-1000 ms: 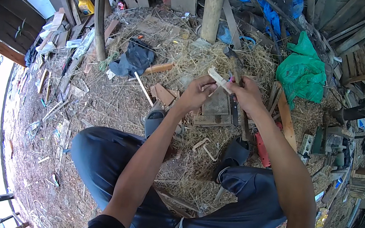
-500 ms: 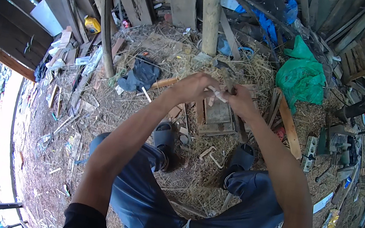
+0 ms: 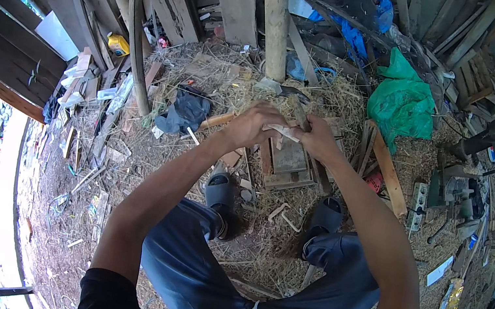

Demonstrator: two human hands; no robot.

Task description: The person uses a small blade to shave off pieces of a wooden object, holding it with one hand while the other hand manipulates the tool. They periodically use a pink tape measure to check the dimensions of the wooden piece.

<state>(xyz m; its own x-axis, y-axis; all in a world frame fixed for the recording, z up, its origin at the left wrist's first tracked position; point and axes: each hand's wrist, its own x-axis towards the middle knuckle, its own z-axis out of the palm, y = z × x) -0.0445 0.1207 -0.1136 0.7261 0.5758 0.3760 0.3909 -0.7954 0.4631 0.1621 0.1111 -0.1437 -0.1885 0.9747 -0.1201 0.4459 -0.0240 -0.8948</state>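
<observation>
My left hand [image 3: 254, 124] is closed round one end of a short, pale piece of wood [image 3: 283, 132]. Its other end meets the fingers of my right hand [image 3: 318, 139]. The right hand is also closed round the handle [image 3: 299, 115] of a hammer-like tool, whose dark head [image 3: 291, 92] points away from me; the exact kind of head is unclear. Below the hands, a low wooden block [image 3: 289, 160] sits on the ground between my feet. The lower handle, beside the block, shows past my right hand.
Straw and wood scraps cover the ground. A green plastic bag [image 3: 402, 105] lies at the far right, near a leaning plank [image 3: 388, 169]. Black plastic [image 3: 185, 110] lies to the left. A wooden post [image 3: 273, 27] stands ahead. Clutter and a power strip [image 3: 417, 206] line the right.
The pale piece has shifted slightly left and now lies flatter between my hands. The tool's head has dropped a little nearer. The whole view has tilted slightly.
</observation>
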